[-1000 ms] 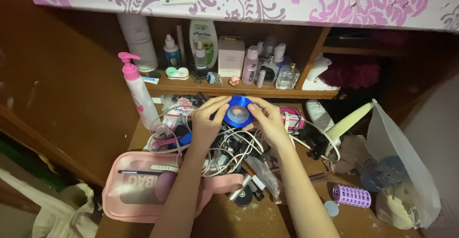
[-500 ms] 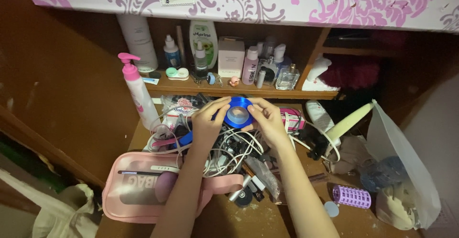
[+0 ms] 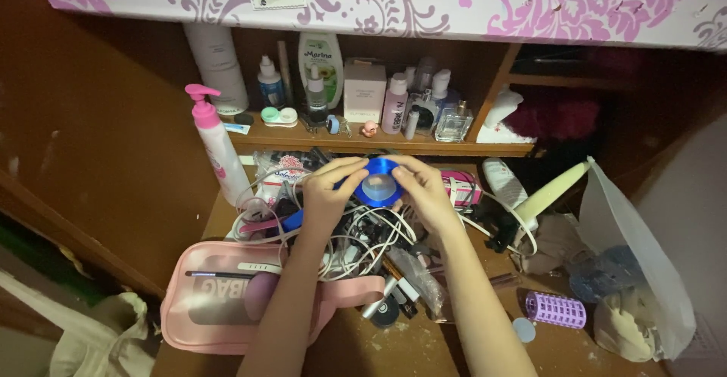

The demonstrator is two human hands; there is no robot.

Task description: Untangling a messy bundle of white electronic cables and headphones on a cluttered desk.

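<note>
Gripped from both sides, a blue ribbon spool [image 3: 379,182] is held up between the left hand [image 3: 327,194] and the right hand [image 3: 425,194], fingers curled round its rim and thumbs near the open middle. So both hands are closed on the same thing, and it's lifted clear of the mess underneath, roughly level with the front edge of the wooden shelf [image 3: 379,147].

As for how far along things look: the spool is already picked out of the pile, but nothing seems put away yet, judging by what's lying around. A tangle of white cables [image 3: 363,241] is spread right below the hands, with small bits and tubes mixed in. A pink pouch [image 3: 219,301] sits open-ish at the lower left with a brush laid on it. A pink pump bottle [image 3: 216,146] stands at the left, and a purple hair roller [image 3: 556,310] lies off to the right near a clear plastic bag [image 3: 636,263]. Whether any ribbon is coming loose from the spool can't be told from this angle. Most of the sorting looks left to do.
</note>
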